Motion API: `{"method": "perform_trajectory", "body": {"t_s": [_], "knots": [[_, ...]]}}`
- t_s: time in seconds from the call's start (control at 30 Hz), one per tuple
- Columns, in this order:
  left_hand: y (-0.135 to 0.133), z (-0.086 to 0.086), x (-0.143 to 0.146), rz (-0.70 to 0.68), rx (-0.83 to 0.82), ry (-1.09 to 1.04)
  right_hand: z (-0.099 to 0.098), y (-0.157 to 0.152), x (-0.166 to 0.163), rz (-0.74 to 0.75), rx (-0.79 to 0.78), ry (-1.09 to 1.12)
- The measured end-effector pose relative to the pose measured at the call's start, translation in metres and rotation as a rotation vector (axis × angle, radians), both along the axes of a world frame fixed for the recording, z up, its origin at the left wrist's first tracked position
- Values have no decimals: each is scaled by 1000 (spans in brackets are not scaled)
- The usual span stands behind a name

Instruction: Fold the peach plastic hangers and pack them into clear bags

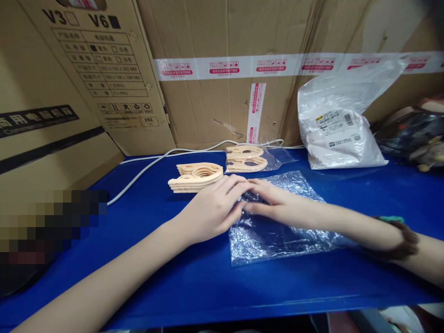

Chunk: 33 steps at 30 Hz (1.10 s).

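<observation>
A clear plastic bag (277, 231) lies flat and crinkled on the blue table. At its upper left edge my left hand (218, 203) and my right hand (274, 199) meet, fingertips touching. Both hands are closed in a pinch on the bag's edge; the exact grip is partly hidden by the fingers. Just beyond my left hand sits a stack of peach plastic pieces (187, 182), which look like folded hangers. Behind the hands, more such pieces (244, 159) lie inside a second clear bag (275, 159).
Cardboard boxes (225, 32) wall off the back and left (114, 125) of the table (166, 277). A white cable (145, 171) runs along the back left. At the back right stands a white labelled bag (340, 134), with dark bagged items (409, 134) beside it.
</observation>
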State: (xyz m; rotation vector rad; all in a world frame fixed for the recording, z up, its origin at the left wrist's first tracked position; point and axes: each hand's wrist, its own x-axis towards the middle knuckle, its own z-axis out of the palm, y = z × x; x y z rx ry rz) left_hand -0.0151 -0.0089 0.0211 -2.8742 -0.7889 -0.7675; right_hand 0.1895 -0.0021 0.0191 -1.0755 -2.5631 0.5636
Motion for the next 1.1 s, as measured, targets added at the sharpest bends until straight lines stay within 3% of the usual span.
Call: {"method": "perform_trajectory", "body": {"t_s": [0.13, 0.27, 0.37, 0.57, 0.97, 1.1], "knots": [[0, -1, 0, 31, -21, 3, 20, 17, 49, -111, 219, 19], [0, -9, 6, 12, -109, 59, 21, 32, 100, -169, 109, -112], [2, -17, 8, 16, -134, 147, 18, 39, 119, -231, 141, -155], [5, -20, 3, 117, -232, 253, 9, 41, 123, -182, 6, -232], [4, -18, -1, 123, -293, 299, 9, 23, 96, -161, -25, -283], [5, -17, -2, 111, -292, 296, 11, 18, 92, -201, -165, -154]]}}
